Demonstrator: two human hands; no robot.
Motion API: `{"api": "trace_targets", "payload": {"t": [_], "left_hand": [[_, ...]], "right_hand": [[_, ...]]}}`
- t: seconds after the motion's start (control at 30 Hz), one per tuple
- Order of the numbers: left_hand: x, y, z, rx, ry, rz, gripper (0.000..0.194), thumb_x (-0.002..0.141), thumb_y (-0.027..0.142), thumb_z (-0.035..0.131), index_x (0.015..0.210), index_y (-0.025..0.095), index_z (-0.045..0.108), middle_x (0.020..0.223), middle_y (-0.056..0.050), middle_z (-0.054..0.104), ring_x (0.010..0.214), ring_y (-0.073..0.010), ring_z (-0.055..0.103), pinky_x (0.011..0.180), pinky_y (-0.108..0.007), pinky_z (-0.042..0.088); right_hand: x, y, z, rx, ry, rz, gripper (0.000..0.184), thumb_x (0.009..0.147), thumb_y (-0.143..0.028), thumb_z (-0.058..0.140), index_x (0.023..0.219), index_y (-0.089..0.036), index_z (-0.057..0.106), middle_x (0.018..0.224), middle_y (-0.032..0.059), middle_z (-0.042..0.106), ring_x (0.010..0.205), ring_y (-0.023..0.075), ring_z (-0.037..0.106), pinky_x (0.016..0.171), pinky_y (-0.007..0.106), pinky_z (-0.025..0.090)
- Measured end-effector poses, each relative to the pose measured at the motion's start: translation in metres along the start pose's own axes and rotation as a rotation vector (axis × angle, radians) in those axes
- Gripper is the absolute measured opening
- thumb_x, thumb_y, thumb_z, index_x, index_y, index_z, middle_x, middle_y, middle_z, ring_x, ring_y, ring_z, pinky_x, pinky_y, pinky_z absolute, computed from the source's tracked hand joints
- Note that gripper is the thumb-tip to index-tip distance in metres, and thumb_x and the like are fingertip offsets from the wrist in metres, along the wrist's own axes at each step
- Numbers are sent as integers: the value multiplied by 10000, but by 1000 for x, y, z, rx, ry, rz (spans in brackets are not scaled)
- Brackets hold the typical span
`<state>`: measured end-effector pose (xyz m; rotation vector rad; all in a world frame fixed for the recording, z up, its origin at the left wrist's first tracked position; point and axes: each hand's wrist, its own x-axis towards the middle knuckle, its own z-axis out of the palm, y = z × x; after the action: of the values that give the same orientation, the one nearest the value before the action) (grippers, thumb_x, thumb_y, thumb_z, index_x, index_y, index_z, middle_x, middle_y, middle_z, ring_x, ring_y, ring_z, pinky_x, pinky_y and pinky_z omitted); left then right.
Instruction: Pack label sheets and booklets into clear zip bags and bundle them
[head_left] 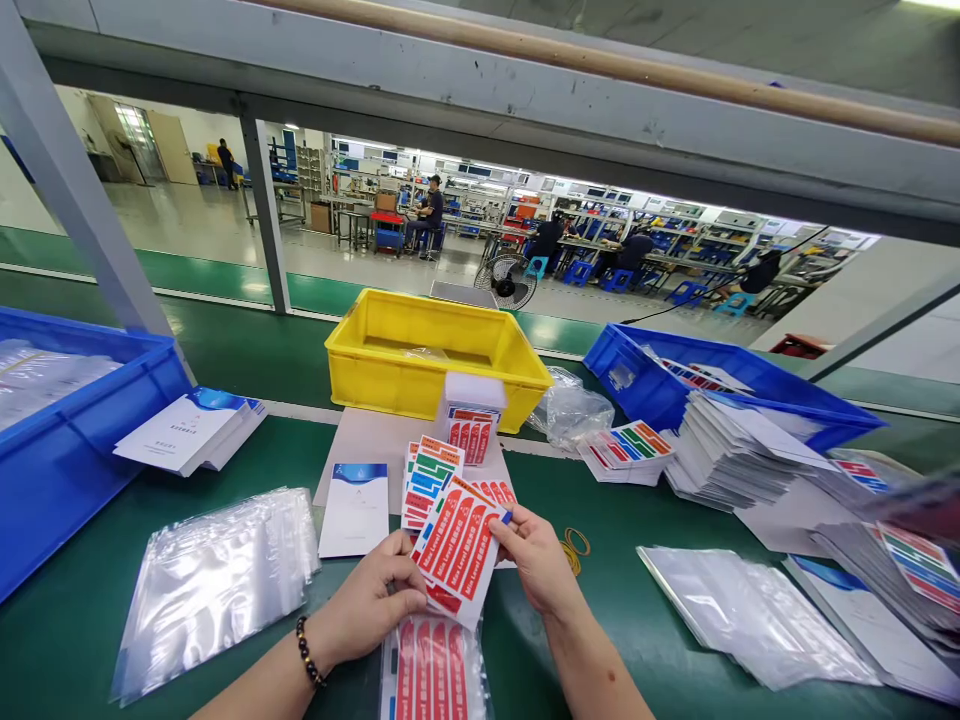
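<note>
Red-and-white sticker sheets (459, 545) are held up between my two hands at the middle of the bench. My left hand (379, 590) pinches their lower left edge. The fingers of my right hand (531, 555) close on the upper right corner, where a bit of blue shows. Below them lies a clear plastic bag (433, 670) with red sticker sheets in it. Just beyond are more colourful sticker sheets (431, 475) and a white booklet (355, 510) with a blue top. A small upright stack of red sticker cards (472, 425) stands behind.
Clear plastic bags (217, 580) lie at left, more (750, 610) at right. A yellow bin (439, 385) stands behind, with blue bins left (67, 460) and right (637, 385). Booklets (187, 430), paper stacks (739, 450) and rubber bands (575, 550) lie around. A shelf beam (480, 80) crosses above.
</note>
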<state>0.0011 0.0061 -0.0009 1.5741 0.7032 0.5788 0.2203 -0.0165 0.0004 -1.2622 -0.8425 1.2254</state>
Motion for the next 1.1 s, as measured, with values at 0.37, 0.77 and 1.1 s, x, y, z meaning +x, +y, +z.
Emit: {"api": "trace_targets", "payload": {"t": [0.37,0.77,1.1], "left_hand": [[-2,2,5,161,-12,30,128,779,226,532,683,182,606,930,-35,461,904,-186,482,837,-303,405],[-2,-2,5,122,4,32,100,761,200,544,681,176,600,931,-37,458,910,-188,484,847,-303,402],[0,-1,6,37,31,22,127,757,229,544,644,173,562,955,-44,473,937,-207,485,851,-317,394]], "right_hand": [[-2,-3,-2,-88,19,15,376,585,-450,755,742,-146,599,561,20,662,463,150,596,393,219,436],[-2,-4,-7,-132,44,8,387,585,-450,754,767,-140,612,562,25,659,459,150,581,396,227,428],[-5,-2,1,-150,-30,16,349,576,-432,758,710,-147,609,539,10,633,458,149,574,398,231,434]]}}
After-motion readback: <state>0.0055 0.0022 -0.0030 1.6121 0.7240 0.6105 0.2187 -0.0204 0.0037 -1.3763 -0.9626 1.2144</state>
